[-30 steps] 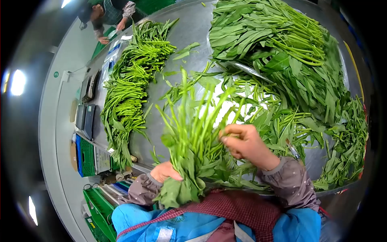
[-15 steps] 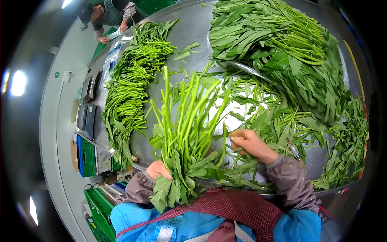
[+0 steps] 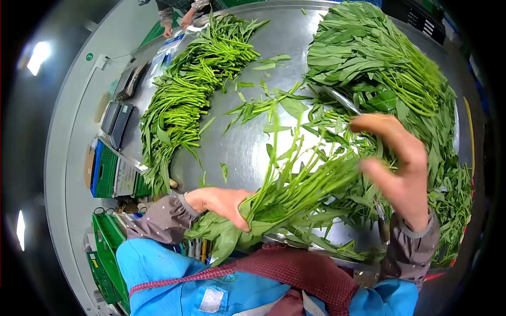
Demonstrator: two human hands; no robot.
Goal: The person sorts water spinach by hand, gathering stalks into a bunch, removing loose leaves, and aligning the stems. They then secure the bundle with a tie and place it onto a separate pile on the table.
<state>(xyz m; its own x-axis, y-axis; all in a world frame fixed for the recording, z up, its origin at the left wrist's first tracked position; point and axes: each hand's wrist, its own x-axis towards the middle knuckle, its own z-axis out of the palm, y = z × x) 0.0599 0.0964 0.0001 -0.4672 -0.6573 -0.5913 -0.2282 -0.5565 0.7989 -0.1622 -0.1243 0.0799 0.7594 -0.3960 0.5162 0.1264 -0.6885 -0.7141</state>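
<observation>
My left hand (image 3: 224,205) is closed around the leafy lower part of a bunch of water spinach (image 3: 305,192). The stems fan out to the upper right, and the leaves hang below my wrist. My right hand (image 3: 400,168) is raised at the bunch's right side, slightly blurred, with thumb and fingers spread and nothing visible between them. Beneath it are loose leaves and stems (image 3: 337,126) on the steel table (image 3: 247,131). A slim tool with a brownish handle (image 3: 383,226), perhaps a knife, lies by my right wrist.
A large heap of water spinach (image 3: 369,58) covers the right side. Neatly laid bunches (image 3: 184,95) line the left edge. Past them are scales (image 3: 113,124) and green crates (image 3: 108,171). A shiny metal edge (image 3: 342,100) juts from the heap. Another person's hands (image 3: 179,23) are at the far left.
The bunch has tipped from upright toward the right. My right hand has moved up and right, its fingers going from pinched to spread. The whole view has shifted.
</observation>
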